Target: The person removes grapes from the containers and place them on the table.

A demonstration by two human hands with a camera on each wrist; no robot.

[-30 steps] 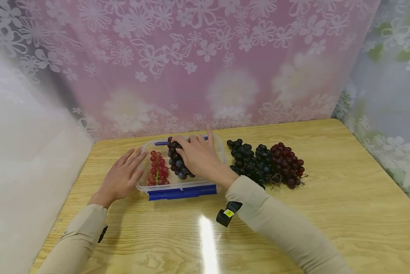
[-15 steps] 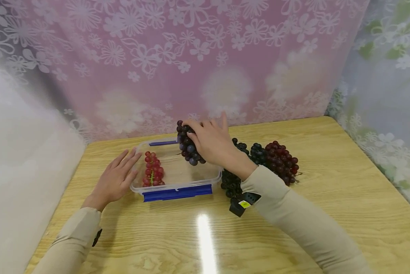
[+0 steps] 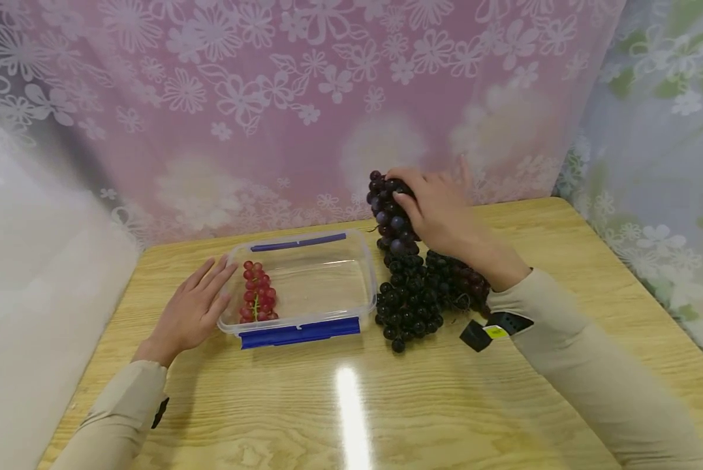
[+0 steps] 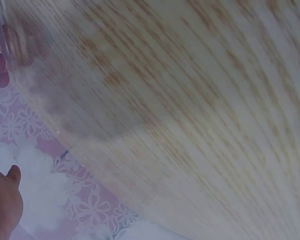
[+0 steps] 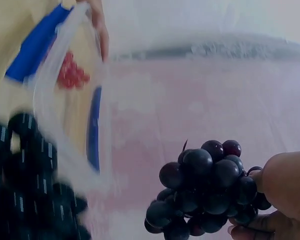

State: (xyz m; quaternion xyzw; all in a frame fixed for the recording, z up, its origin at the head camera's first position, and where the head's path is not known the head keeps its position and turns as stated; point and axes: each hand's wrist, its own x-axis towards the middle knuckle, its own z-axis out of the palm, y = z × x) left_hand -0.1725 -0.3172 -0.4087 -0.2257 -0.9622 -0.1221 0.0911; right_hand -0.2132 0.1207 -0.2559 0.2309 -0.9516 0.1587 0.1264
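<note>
My right hand (image 3: 442, 212) grips a bunch of dark purple grapes (image 3: 391, 215), raised above the table behind the other bunches. The same purple grapes (image 5: 202, 185) fill the lower middle of the right wrist view, fingers and thumb around one end. My left hand (image 3: 192, 307) lies with straight fingers against the left rim of a clear plastic container (image 3: 312, 316) with blue clips. Inside the container, at its left side, lies a bunch of red grapes (image 3: 258, 294). The left wrist view catches only part of the left hand (image 4: 4, 200).
Right of the container lie a black bunch of grapes (image 3: 410, 307), another dark bunch (image 3: 439, 274) and a dark red bunch (image 3: 474, 284), partly hidden by the right arm. A pink floral curtain (image 3: 269, 130) hangs behind the wooden table (image 3: 269, 405).
My right hand has lifted the purple grapes out of the container and carried them right, over toward the other bunches. The left hand stays at the container's left rim.
</note>
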